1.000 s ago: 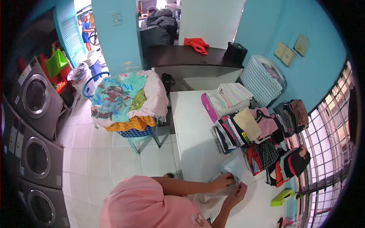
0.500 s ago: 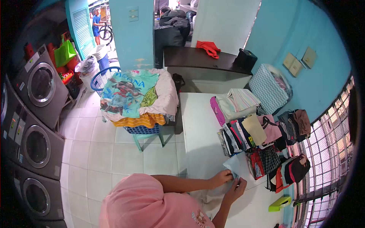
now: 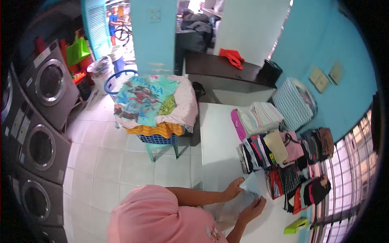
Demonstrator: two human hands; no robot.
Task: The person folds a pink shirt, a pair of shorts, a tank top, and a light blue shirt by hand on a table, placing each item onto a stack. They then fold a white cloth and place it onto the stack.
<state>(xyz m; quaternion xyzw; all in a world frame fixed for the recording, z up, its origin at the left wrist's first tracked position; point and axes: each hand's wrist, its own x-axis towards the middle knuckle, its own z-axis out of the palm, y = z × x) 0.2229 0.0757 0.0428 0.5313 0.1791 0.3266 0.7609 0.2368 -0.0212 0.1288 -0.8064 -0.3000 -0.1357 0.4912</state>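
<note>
A small light blue cloth (image 3: pixel 252 184) is held between my two hands, low over the white table (image 3: pixel 219 141). My left hand (image 3: pixel 233 189) grips its left side, fingers closed on the edge. On the lower right side, my right hand (image 3: pixel 253 208) is closed on the same cloth. Just beyond the cloth lie folded dark and red clothes (image 3: pixel 275 183) and a row of folded clothes (image 3: pixel 256 152). Pale fabric (image 3: pixel 227 210) shows beneath my forearms; what it belongs to is unclear.
Clothes, a turquoise shirt (image 3: pixel 152 95) on top, fill a basket (image 3: pixel 158 139) on a stool left of the table. Front-loading machines (image 3: pixel 40 148) line the left. A striped bag (image 3: pixel 293 103) and a green object (image 3: pixel 296 227) are at the right. A person (image 3: pixel 113 24) stands outside.
My hands have moved apart a little, and the light blue cloth is spread wider between them. The whole view has shifted slightly.
</note>
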